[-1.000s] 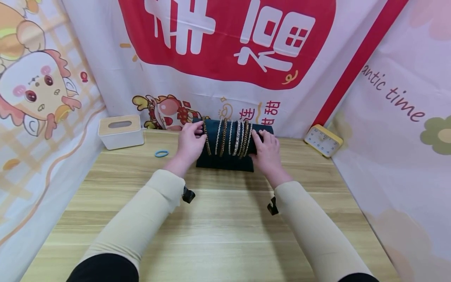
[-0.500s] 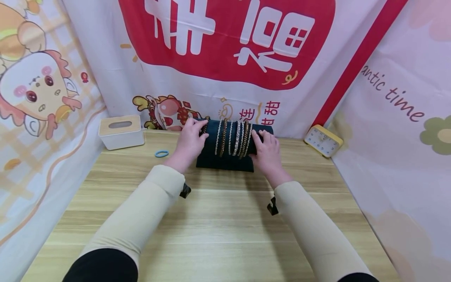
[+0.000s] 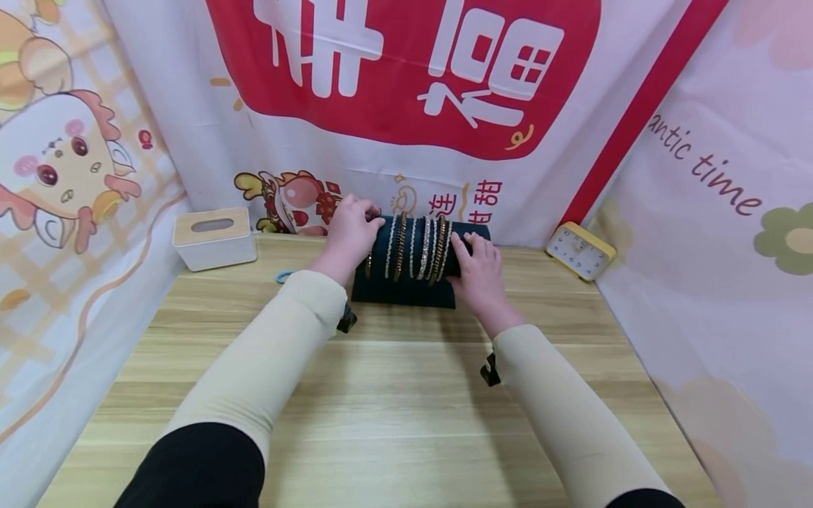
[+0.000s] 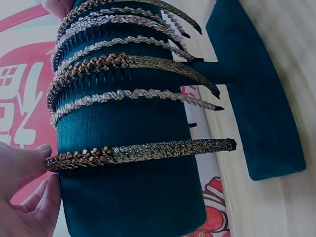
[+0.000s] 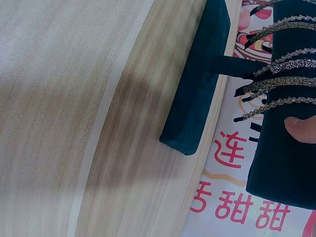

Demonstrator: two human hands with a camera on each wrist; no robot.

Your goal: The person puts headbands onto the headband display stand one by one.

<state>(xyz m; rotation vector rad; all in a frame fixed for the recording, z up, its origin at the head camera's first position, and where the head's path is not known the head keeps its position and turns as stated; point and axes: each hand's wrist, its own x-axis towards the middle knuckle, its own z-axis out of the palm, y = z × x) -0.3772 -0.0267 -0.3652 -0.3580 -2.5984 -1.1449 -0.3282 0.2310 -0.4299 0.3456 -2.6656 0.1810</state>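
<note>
A dark green velvet headband stand (image 3: 404, 293), a thick roll on a flat foot, stands at the back of the table. Several beaded gold and silver headbands (image 3: 424, 247) lie across the roll side by side. My left hand (image 3: 351, 236) is at the roll's left end. In the left wrist view its thumb and fingers pinch the bronze-beaded headband (image 4: 158, 151), which sits apart from the others. Its black-tipped end sticks out past the roll. My right hand (image 3: 480, 275) grips the roll's right end, its thumb (image 5: 302, 129) on the velvet; its other fingers are mostly hidden.
A white tissue box (image 3: 216, 240) with a wooden lid stands at the back left. Beside it a blue ring (image 3: 284, 276) lies partly behind my left sleeve. A yellow-framed clock (image 3: 581, 251) leans at the back right. Printed cloths hang behind and along both sides.
My left hand has moved farther back and up over the roll's left end. The left sleeve now covers part of the blue ring. My right hand keeps its place.
</note>
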